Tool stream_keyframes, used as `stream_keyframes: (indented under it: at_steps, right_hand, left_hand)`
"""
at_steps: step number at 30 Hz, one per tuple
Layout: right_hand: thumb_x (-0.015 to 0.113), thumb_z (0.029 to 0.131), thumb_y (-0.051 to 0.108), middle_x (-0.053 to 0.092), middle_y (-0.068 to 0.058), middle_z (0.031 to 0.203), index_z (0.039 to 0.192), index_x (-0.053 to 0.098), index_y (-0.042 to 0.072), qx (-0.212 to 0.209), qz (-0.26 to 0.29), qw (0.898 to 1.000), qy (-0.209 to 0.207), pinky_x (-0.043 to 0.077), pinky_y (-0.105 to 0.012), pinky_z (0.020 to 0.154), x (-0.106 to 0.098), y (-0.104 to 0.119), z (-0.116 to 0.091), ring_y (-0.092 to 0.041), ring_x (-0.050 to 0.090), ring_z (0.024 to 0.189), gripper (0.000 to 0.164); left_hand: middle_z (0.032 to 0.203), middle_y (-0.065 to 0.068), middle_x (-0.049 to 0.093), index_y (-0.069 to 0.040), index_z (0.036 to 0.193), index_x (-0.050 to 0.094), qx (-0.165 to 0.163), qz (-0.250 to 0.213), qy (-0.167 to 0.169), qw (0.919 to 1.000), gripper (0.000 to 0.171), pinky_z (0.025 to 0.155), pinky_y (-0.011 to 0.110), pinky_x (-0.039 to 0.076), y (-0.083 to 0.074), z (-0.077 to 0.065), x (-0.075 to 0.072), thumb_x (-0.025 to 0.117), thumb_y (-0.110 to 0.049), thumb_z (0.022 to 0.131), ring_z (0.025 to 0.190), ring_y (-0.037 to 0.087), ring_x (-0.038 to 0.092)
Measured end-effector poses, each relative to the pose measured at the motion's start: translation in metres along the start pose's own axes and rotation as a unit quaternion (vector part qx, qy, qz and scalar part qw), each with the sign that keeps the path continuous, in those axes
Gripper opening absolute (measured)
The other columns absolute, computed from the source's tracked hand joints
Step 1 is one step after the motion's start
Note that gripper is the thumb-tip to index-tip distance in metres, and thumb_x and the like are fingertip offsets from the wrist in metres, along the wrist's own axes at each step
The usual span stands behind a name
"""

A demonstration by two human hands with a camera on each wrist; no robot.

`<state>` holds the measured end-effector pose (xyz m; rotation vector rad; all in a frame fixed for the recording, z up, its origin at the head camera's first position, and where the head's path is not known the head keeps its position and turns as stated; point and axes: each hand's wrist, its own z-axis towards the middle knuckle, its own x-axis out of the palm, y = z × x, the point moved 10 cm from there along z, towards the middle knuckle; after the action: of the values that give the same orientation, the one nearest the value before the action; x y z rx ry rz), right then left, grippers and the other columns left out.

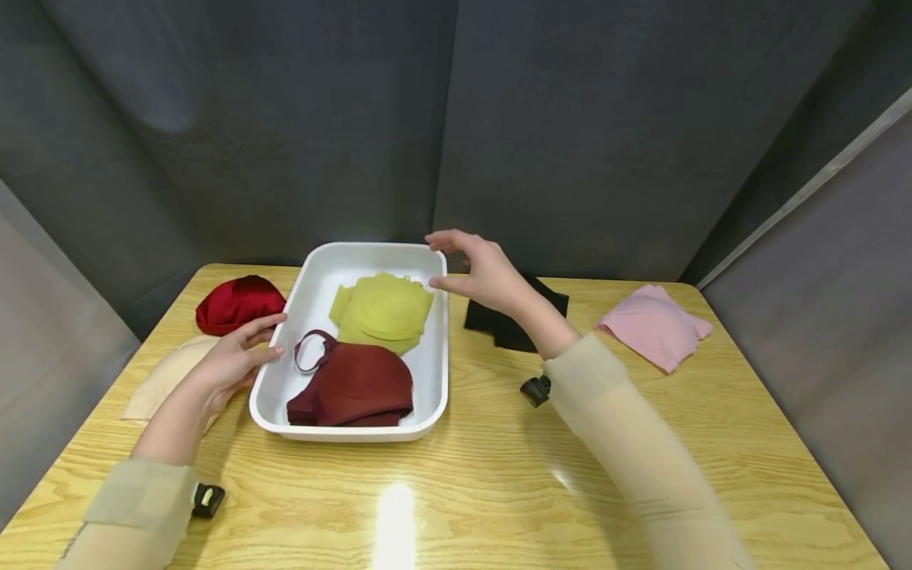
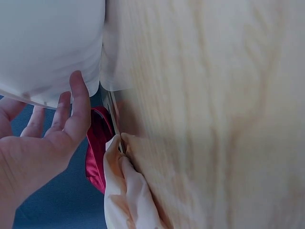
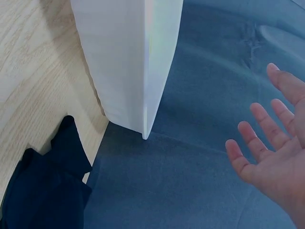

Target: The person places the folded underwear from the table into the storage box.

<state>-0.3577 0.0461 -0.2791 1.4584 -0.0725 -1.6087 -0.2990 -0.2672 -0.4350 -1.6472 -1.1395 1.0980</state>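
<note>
A white plastic tray [image 1: 440,380] holds a folded yellow-green bra [image 1: 385,309] at the back and a maroon bra [image 1: 363,384] in front, its strap looped up at the left. My left hand [image 1: 231,356] is at the tray's left wall, fingers spread and fingertips right at the wall in the left wrist view. Over the back right corner hovers my right hand [image 1: 484,273], thumb and fingers apart with nothing between them; the right wrist view shows a gap between this hand and the tray.
Left of the tray lie a red satin bra [image 1: 238,305] and a beige bra [image 1: 167,376], partly behind my left hand. On the right are a black garment [image 1: 502,324], partly covered by my right forearm, and a pink bra [image 1: 655,324]. Grey curtains [image 1: 427,134] surround the wooden table [image 1: 484,491].
</note>
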Motion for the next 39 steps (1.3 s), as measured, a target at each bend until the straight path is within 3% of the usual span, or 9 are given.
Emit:
stream_keyframes:
  at_steps: [17,28,34,39]
  right_hand:
    - [0.077,0.079,0.026,0.058,0.0,0.128,0.134,0.051,0.02,-0.02,0.001,0.996,-0.087,0.046,-0.041,0.092,-0.046,-0.009,-0.035,-0.018,0.051,0.117,0.06]
    - [0.076,0.08,0.022,0.057,-0.001,0.13,0.134,0.05,0.022,0.018,0.06,0.987,-0.15,0.045,-0.046,0.094,-0.066,-0.037,-0.054,-0.02,0.05,0.119,0.059]
    - [0.073,0.082,0.01,0.052,-0.013,0.134,0.136,0.047,0.011,0.04,0.113,0.978,-0.169,0.04,-0.054,0.097,-0.072,-0.039,-0.067,-0.031,0.045,0.123,0.06]
    - [0.071,0.083,0.004,0.047,-0.02,0.137,0.137,0.043,0.004,0.065,0.125,0.974,-0.176,0.038,-0.056,0.098,-0.075,-0.037,-0.077,-0.036,0.042,0.126,0.061]
  left_hand:
    - [0.143,0.018,0.031,-0.02,0.15,0.025,-0.001,0.002,-0.001,1.0,0.065,0.085,0.031,0.051,0.001,0.0,0.0,0.058,-0.019,0.094,0.114,0.025,0.047]
    - [0.144,0.018,0.031,-0.02,0.15,0.025,-0.001,0.005,0.0,1.0,0.064,0.085,0.031,0.051,0.001,0.001,-0.001,0.057,-0.018,0.095,0.115,0.027,0.045]
    - [0.144,0.018,0.031,-0.02,0.15,0.025,-0.007,0.002,-0.001,1.0,0.064,0.085,0.031,0.051,0.001,0.0,0.0,0.058,-0.019,0.094,0.116,0.028,0.044]
    - [0.144,0.018,0.03,-0.021,0.15,0.025,-0.01,0.001,-0.004,0.9999,0.065,0.085,0.03,0.051,0.003,0.0,-0.001,0.058,-0.019,0.094,0.117,0.029,0.043]
